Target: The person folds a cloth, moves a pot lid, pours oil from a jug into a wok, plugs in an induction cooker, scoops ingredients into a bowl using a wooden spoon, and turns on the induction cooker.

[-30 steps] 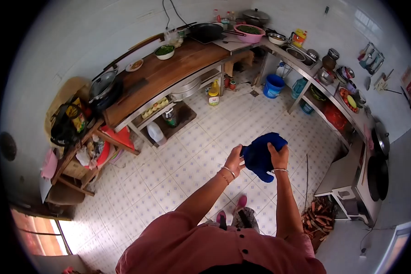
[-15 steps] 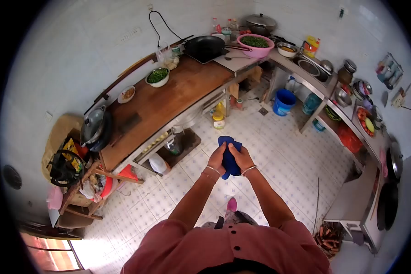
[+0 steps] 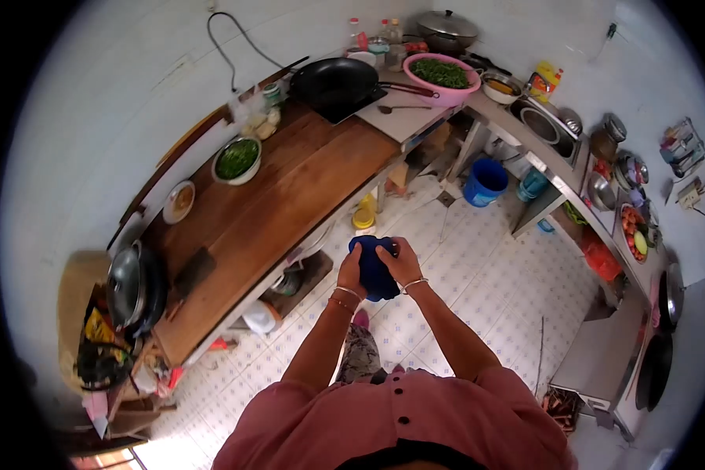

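Note:
A dark blue cloth (image 3: pixel 377 274) is bunched up between my two hands, in front of my body and above the tiled floor. My left hand (image 3: pixel 351 272) grips its left side, with the thumb on top. On the right side my right hand (image 3: pixel 402 262) holds it, thumb also over the cloth. The fingers beneath the cloth are partly hidden. Beyond the hands stands the wooden counter (image 3: pixel 313 164), which neither hand touches.
On the counter are a black wok (image 3: pixel 334 81), a bowl of chopped greens (image 3: pixel 237 160), a plate (image 3: pixel 179 201) and a lidded pan (image 3: pixel 133 286). A pink basin (image 3: pixel 444 78) sits near the corner. A blue bucket (image 3: pixel 486 182) stands on the floor.
The cloth was spread wider at first and is now bunched between both hands. My hands have moved left, and the counter appears nearer.

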`<action>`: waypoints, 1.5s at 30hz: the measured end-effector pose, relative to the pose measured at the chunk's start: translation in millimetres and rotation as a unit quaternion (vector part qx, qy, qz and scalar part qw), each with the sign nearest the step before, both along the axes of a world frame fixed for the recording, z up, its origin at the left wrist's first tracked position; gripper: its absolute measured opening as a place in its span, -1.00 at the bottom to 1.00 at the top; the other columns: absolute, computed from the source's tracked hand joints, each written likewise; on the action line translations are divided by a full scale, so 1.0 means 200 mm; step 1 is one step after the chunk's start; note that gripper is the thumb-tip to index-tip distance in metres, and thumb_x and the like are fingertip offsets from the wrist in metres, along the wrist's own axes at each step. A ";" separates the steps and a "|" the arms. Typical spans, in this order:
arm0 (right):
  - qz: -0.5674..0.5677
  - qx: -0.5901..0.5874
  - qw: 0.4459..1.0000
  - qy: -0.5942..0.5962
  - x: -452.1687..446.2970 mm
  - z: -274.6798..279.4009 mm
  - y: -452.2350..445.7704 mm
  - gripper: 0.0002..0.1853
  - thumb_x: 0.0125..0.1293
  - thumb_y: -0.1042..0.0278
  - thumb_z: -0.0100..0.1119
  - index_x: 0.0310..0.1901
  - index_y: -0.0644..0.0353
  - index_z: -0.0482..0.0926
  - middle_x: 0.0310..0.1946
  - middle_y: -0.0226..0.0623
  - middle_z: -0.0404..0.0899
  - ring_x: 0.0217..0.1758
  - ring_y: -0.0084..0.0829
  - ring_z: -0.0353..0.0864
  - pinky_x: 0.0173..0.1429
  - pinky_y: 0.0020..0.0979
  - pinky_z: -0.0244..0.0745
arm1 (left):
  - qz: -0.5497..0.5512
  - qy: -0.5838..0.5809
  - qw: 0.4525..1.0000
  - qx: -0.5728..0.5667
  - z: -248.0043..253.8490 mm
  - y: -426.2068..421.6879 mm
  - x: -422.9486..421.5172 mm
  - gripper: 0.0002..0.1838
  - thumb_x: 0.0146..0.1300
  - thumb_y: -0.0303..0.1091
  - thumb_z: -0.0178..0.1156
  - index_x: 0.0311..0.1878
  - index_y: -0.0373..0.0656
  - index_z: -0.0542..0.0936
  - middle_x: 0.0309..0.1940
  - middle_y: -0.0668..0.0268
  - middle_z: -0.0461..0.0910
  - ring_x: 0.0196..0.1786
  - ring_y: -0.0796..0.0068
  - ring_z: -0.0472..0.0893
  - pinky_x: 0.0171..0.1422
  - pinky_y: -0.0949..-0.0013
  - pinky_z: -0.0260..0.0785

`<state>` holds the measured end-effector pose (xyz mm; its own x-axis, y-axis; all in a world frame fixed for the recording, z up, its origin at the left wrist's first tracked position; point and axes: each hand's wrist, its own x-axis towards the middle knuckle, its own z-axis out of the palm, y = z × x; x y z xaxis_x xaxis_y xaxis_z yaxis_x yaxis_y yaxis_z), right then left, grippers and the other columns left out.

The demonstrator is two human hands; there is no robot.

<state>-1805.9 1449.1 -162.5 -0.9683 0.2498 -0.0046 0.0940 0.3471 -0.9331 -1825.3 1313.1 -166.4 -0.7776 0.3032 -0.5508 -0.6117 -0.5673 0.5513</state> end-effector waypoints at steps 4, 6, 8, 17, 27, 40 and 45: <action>0.003 0.128 0.972 0.197 -0.33 0.24 0.07 -0.34 0.16 0.11 0.20 0.22 0.27 0.25 0.10 0.16 0.36 0.16 0.01 0.37 0.24 -0.20 0.27 | -0.059 0.043 0.992 0.104 0.15 0.09 -0.40 -0.49 0.35 0.06 -0.07 0.13 -0.17 0.41 -0.03 0.20 0.55 0.01 0.26 0.55 0.14 0.21 0.40; 0.049 0.131 0.979 0.150 -0.46 0.29 0.09 -0.34 0.17 0.18 0.18 0.28 0.20 0.23 0.27 0.20 0.13 0.30 0.12 0.16 0.36 -0.15 0.07 | -0.078 0.038 0.989 0.122 0.22 0.20 -0.56 -0.47 0.33 0.12 -0.08 0.14 -0.12 0.41 0.01 0.20 0.52 0.05 0.26 0.52 0.16 0.22 0.38; 0.057 0.188 0.968 0.159 -0.57 0.28 0.10 -0.39 0.18 0.19 0.17 0.26 0.17 0.29 0.29 0.22 0.10 0.30 0.17 0.15 0.36 -0.12 0.08 | -0.105 0.038 0.961 0.252 0.02 0.35 -0.73 -0.41 0.31 0.22 -0.11 0.15 -0.06 0.40 0.03 0.23 0.50 0.04 0.28 0.51 0.16 0.22 0.36; -0.069 0.085 0.990 0.090 -1.00 0.05 0.80 -0.58 0.29 0.33 0.03 0.17 0.23 0.39 0.17 0.07 0.36 0.26 -0.03 0.33 0.29 -0.27 0.25 | -0.163 0.064 0.968 0.180 0.18 0.96 -1.03 -0.54 0.41 -0.04 -0.13 0.26 -0.04 0.28 0.17 0.38 0.37 0.20 0.49 0.34 0.32 0.39 0.15; -0.037 0.010 0.992 0.116 -1.64 -0.07 1.19 -0.69 0.29 0.38 0.06 0.05 0.25 0.48 0.02 -0.04 0.51 0.08 -0.12 0.51 0.16 -0.30 0.38 | -0.073 0.216 0.970 -0.078 -0.05 1.22 -1.53 -0.49 0.32 -0.30 0.02 0.32 -0.12 0.23 0.10 0.32 0.38 -0.03 0.48 0.41 0.06 0.42 0.27; 0.230 0.382 0.895 0.008 -2.37 -0.43 0.82 -0.50 0.26 0.10 0.00 0.21 0.08 0.33 0.30 -0.17 0.17 0.41 0.00 0.01 0.38 0.01 0.02 | -0.004 0.259 0.846 -0.466 -0.58 0.86 -2.26 -0.58 0.18 -0.34 0.12 0.12 -0.23 0.41 -0.13 0.05 0.49 -0.09 0.15 0.50 0.04 0.23 0.36; 0.239 0.454 0.857 0.054 -2.43 -0.42 0.81 -0.46 0.22 0.11 0.04 0.24 0.03 0.33 0.37 -0.23 0.07 0.45 -0.09 -0.07 0.42 0.01 -0.07 | 0.065 0.276 0.615 -0.736 -0.18 0.98 -2.45 -0.63 0.13 -0.36 0.12 0.03 -0.26 0.46 -0.16 -0.02 0.52 -0.12 -0.03 0.51 0.02 0.16 0.39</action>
<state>-2292.7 1611.7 -246.6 -0.9439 -0.3211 0.0772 -0.3301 0.9094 -0.2530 -2314.6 1508.7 -202.1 -0.9343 -0.2923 0.2042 -0.1032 0.7699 0.6297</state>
